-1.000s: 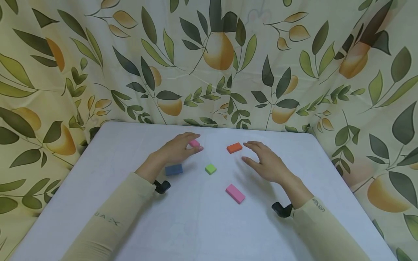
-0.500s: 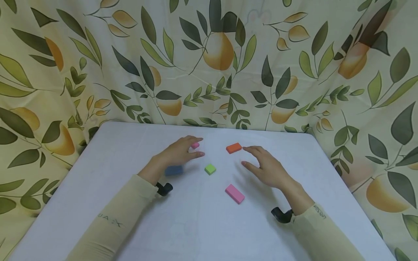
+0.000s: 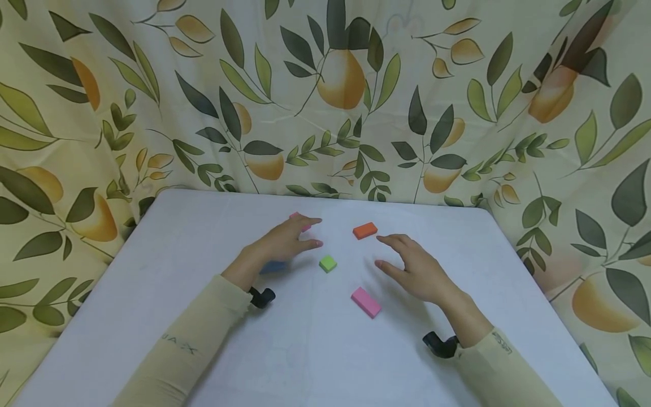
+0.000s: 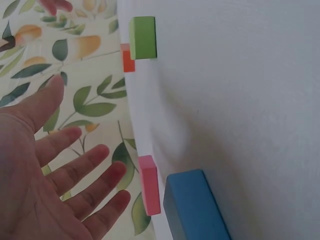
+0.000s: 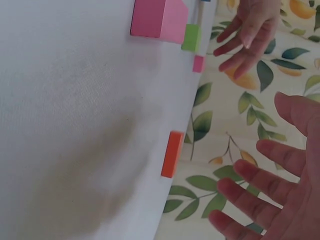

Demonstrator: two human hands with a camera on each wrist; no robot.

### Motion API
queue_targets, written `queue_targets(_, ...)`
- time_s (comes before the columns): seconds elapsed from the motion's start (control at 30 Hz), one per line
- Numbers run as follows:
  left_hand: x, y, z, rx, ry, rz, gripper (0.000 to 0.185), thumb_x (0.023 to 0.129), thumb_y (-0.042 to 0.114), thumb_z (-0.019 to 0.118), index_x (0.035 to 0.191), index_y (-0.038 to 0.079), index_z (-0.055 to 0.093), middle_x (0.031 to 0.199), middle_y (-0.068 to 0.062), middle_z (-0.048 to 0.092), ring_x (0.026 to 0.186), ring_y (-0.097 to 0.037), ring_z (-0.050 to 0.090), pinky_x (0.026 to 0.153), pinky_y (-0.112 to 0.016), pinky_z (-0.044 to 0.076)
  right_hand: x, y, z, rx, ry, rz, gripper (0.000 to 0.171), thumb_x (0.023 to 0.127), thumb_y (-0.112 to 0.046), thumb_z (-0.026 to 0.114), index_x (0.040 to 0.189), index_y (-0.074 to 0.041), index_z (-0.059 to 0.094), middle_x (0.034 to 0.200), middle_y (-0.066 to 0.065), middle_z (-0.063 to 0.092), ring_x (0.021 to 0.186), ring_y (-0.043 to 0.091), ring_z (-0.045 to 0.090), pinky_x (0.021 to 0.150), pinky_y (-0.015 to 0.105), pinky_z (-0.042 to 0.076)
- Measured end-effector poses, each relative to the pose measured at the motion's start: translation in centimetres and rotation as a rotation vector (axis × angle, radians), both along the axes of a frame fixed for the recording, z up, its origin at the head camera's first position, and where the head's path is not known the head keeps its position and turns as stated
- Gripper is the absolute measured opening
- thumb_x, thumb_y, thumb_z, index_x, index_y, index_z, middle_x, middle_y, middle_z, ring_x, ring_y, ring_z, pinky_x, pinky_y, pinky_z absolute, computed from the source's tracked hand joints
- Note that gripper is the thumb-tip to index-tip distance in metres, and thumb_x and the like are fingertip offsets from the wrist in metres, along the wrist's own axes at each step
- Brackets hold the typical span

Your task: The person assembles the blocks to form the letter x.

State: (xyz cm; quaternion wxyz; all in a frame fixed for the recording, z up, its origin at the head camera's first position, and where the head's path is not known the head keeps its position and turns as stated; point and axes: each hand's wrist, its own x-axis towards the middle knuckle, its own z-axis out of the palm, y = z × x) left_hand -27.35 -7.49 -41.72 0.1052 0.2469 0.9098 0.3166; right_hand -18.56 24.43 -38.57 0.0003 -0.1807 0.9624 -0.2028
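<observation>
Above the white table my left hand [image 3: 282, 240] hovers with fingers spread and holds nothing. Behind it in the head view a pink block [image 3: 306, 228] is mostly hidden, and below it a blue block [image 3: 273, 267] is partly covered. In the left wrist view the blue block [image 4: 197, 205] and pink block [image 4: 149, 185] lie apart from the fingers. My right hand [image 3: 419, 268] also hovers empty, its fingertips just short of an orange block [image 3: 365, 230]. Between the hands lies a small green block [image 3: 328, 263]. A second pink block [image 3: 366, 302] lies nearer to me.
A white cloth covers the table [image 3: 305, 362]. Behind it and along both sides hangs a curtain [image 3: 325, 147] with leaves and fruit printed on it. Each wrist carries a black camera mount, such as the right mount [image 3: 440, 345].
My left hand has drifted slightly right and toward me, covering more of the blue block. My right hand has drawn back a little from the orange block. The blocks stay in place.
</observation>
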Motion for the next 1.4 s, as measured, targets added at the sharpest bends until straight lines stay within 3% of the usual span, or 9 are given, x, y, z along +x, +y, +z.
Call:
queue_targets(0.13,0.1,0.2,-0.2,-0.012,0.01,0.001,0.066,0.09,0.058,0.056,0.148,0.033,0.037,0.15,0.009,0.042,0.14,-0.012,0.037,0.114,-0.041,0.031,0.4,0.0,0.1,0.002,0.007,0.009,0.063,0.093,-0.057,0.053,0.145,-0.024,0.042,0.145,0.001,0.043,0.133,0.027,0.044,0.104,0.055,0.04)
queue_targets(0.43,0.1,0.4,-0.6,0.037,-0.003,-0.025,0.06,0.094,0.047,0.058,0.147,0.028,0.039,0.147,-0.001,0.047,0.135,-0.024,0.046,0.11,-0.044,0.037,1.1,0.0,-0.5,0.01,-0.009,0.0,0.064,0.09,-0.058,0.056,0.143,-0.023,0.045,0.14,0.001,0.047,0.126,0.025,0.049,0.1,0.054,0.043)
queue_targets(0.87,0.3,1.3,-1.4,0.011,-0.018,-0.037,0.052,0.095,0.031,0.061,0.144,0.025,0.045,0.143,0.001,0.05,0.126,-0.018,0.052,0.107,-0.039,0.04,2.1,-0.2,-1.2,0.0,-0.015,0.009,0.056,0.09,-0.047,0.064,0.139,-0.025,0.049,0.128,-0.003,0.055,0.113,0.02,0.058,0.088,0.045,0.051)
queue_targets(1.4,0.6,2.3,-2.2,-0.02,-0.047,-0.042,0.048,0.094,0.025,0.063,0.14,0.023,0.051,0.116,0.002,0.057,0.106,-0.012,0.054,0.095,-0.033,0.046,3.0,-0.8,-2.0,-0.001,-0.082,-0.005,0.052,0.086,-0.04,0.071,0.132,-0.021,0.057,0.117,-0.004,0.06,0.096,0.016,0.058,0.074,0.03,0.048)
